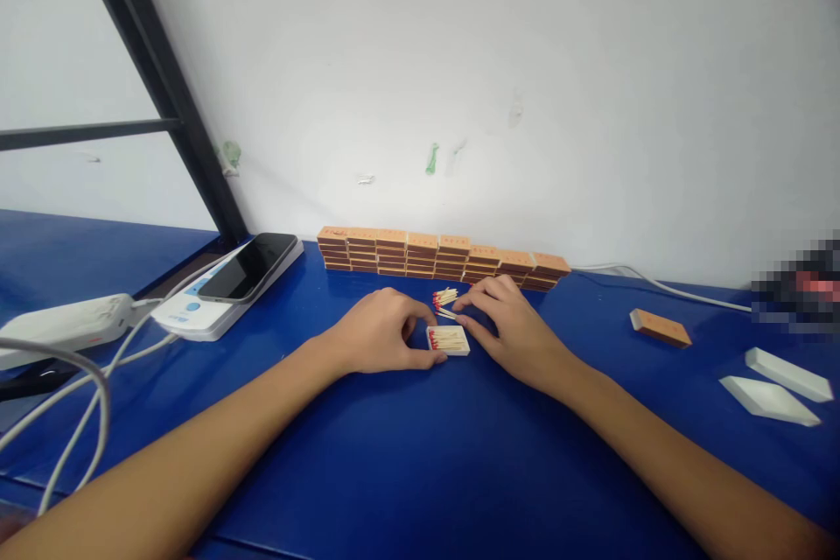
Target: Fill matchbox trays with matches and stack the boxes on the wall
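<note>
A small white matchbox tray (463,348) lies on the blue table with several red-headed matches (447,339) in it. My left hand (384,332) steadies the tray, its thumb at the near left corner and its index finger at the far left corner. Just behind the tray, the thumb and index fingertips of my right hand (508,319) close on the plain ends of a few loose matches (446,312). A small pile of loose matches (446,296) lies a little farther back.
Stacked orange matchboxes (423,255) form a row along the wall. To the right lie a single matchbox sleeve (660,327) and two white pieces (787,374). On the left are a phone (249,267) on a white device (190,315), a power strip (66,328) and cables (98,394).
</note>
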{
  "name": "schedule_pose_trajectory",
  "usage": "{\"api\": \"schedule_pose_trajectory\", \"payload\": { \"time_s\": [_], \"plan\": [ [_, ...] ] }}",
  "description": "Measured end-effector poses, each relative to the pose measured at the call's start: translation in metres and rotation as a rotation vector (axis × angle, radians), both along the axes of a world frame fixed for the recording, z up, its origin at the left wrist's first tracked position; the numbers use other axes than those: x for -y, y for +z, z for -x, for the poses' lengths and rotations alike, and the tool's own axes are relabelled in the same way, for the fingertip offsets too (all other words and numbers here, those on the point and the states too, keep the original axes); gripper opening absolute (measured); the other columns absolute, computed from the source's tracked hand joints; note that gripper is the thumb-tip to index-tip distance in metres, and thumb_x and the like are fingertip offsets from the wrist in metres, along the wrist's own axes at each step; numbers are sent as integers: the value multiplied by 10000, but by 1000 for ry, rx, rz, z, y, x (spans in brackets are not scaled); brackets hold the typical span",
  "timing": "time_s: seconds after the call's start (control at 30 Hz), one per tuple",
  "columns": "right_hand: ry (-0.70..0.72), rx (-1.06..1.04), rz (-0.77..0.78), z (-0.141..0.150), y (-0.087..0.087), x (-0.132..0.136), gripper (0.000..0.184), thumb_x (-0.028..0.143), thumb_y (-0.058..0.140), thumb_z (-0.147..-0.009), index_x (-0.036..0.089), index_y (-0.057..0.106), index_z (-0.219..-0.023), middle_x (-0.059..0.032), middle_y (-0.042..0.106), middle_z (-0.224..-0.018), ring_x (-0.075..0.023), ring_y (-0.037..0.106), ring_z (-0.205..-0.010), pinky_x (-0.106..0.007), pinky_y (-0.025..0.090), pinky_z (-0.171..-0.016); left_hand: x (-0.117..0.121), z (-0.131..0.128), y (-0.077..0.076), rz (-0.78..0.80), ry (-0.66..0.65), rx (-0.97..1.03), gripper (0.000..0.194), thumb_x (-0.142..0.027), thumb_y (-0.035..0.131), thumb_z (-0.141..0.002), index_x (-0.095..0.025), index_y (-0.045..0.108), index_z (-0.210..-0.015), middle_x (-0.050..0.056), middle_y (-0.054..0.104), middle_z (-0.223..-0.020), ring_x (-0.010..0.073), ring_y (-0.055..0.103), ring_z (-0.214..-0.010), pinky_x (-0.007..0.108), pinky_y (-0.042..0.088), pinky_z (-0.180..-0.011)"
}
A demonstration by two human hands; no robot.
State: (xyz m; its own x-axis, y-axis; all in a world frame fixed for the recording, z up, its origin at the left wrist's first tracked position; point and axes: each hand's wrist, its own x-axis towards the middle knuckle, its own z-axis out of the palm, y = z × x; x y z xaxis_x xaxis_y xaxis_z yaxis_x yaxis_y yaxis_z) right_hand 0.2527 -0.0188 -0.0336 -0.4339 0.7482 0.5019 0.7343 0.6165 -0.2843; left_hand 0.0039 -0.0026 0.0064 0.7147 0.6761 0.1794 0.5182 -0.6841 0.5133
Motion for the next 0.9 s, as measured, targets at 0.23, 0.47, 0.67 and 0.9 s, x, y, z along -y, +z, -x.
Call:
{"api": "schedule_pose_trajectory", "payload": {
  "time_s": [0.23,0.47,0.67,0.9],
  "plan": [
    [-4,0,24,2,3,1,118,237,565,-1019,221,659,-950,-94,624,-1007,-272,524,-1030,-474,497,-921,0,0,-1,-4,4,-8,363,-468,817,-786,-190,805,-1020,-18,642,-655,124,548,-575,268,357,-557],
    [-31,19,69,-2,0,0,126,284,573,-1027,222,634,-936,-85,627,-993,-273,534,-1022,-446,496,-897,-2,1,-2,-13,-4,-8,354,-471,815,-791,-201,803,-1020,-23,645,-665,120,552,-580,267,368,-570],
    [-37,4,130,-7,-1,-2,132,299,578,-1029,220,638,-943,-80,632,-1000,-271,526,-1033,-443,487,-910,-1,1,-2,-15,-5,-12,342,-472,816,-793,-214,800,-1018,-36,621,-643,112,535,-566,263,354,-558],
    [-12,-28,118,-6,12,4,138,315,558,-1042,228,617,-952,-79,631,-1003,-271,517,-1025,-436,476,-903,-1,1,-2,-22,25,-19,331,-475,819,-789,-212,796,-988,-38,631,-639,107,538,-560,262,343,-546]
  ]
}}
